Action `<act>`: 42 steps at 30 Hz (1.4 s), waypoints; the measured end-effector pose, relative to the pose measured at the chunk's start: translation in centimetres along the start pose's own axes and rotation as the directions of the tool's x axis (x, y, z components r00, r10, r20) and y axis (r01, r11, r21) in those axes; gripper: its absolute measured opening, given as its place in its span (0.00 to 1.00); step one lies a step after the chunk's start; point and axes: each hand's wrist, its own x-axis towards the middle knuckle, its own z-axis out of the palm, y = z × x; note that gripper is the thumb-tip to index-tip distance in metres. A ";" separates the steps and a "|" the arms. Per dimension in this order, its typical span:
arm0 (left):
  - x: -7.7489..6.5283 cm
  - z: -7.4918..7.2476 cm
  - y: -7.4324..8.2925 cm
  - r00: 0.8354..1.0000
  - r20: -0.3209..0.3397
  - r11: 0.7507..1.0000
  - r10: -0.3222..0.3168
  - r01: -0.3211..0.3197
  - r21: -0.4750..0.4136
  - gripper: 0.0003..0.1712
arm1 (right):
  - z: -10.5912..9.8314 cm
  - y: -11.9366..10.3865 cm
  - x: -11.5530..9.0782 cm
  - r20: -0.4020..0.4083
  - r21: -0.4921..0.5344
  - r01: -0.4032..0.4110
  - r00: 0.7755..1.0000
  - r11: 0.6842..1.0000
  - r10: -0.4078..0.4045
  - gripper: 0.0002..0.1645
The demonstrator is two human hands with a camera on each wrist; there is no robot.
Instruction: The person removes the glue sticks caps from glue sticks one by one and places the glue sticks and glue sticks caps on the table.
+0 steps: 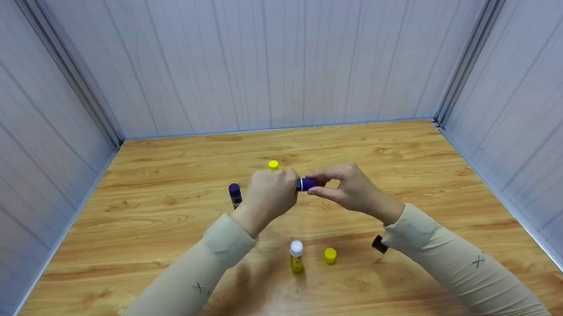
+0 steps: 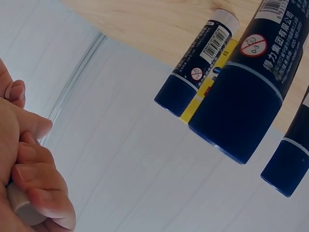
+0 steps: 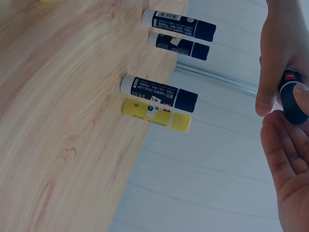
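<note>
My left hand (image 1: 274, 192) grips a dark blue glue stick (image 3: 288, 79) around its barrel, held sideways above the table. Its pale base end (image 2: 30, 212) pokes out of the curled fingers in the left wrist view. From the other side, my right hand (image 1: 353, 188) pinches the stick's dark blue cap (image 1: 308, 183) between thumb and fingers. A white ring shows beside the cap. Most of the barrel is hidden by the left hand. Just beyond that hand, a standing yellow glue stick (image 3: 157, 115) is partly hidden in the head view.
Several dark blue glue sticks (image 3: 159, 92) stand behind and left of the hands. Nearer the front are a yellow glue stick with a white top (image 1: 296, 260), a loose yellow cap (image 1: 330, 255) and a small dark piece (image 1: 379, 244) by the right sleeve. White panels (image 1: 266, 57) enclose the table.
</note>
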 end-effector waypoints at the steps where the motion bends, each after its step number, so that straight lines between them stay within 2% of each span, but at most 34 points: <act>1: 0.0 0.0 0.0 1.000 0.006 1.000 -0.001 0.001 -0.005 0.14 | 0.0 0.0 0.0 -0.001 -0.005 0.005 1.000 1.000 -0.005 0.13; 5: -0.1 -0.3 0.0 1.000 0.031 1.000 0.001 0.000 -0.025 0.14 | 0.1 -0.1 -0.1 -0.006 -0.023 0.033 0.999 0.999 -0.033 0.14; 13: 0.0 -1.1 0.1 0.994 0.111 0.997 0.004 0.005 -0.075 0.12 | 0.4 3.0 -1.0 0.010 -0.015 0.074 0.997 0.997 -0.073 0.15; 17: -0.2 -1.2 -0.7 0.984 0.176 0.992 -0.001 0.022 -0.121 0.11 | -0.3 3.4 -1.5 0.016 -0.066 0.113 0.994 0.991 -0.113 0.16; 20: -0.4 -1.3 -1.6 0.977 0.209 0.991 -0.042 0.068 -0.118 0.12 | -1.2 4.0 -2.2 -0.016 -0.118 0.116 0.993 0.986 -0.118 0.16; 24: -0.7 -1.4 -2.7 0.978 0.190 0.987 -0.083 0.108 -0.123 0.14 | -2.2 4.6 -3.2 -0.053 -0.154 0.084 0.994 0.985 -0.093 0.17; 29: -0.7 -1.6 -3.1 0.986 0.155 0.984 -0.060 0.084 -0.155 0.15 | -2.7 4.7 -3.1 -0.023 -0.147 0.071 0.997 0.987 -0.075 0.16; 35: -0.7 -1.3 -3.0 0.985 0.160 0.979 -0.066 0.095 -0.181 0.14 | -2.6 4.9 -3.2 0.013 -0.161 0.061 0.998 0.985 -0.059 0.16; 38: -0.9 -1.2 -3.0 0.985 0.151 0.966 -0.088 0.121 -0.228 0.16 | -2.5 5.1 -3.2 0.062 -0.161 0.079 0.996 0.984 -0.070 0.17; 42: -1.1 -1.0 -2.9 0.982 0.147 0.937 -0.119 0.160 -0.311 0.19 | -2.0 5.3 -3.3 0.129 -0.142 0.093 0.989 0.985 -0.075 0.17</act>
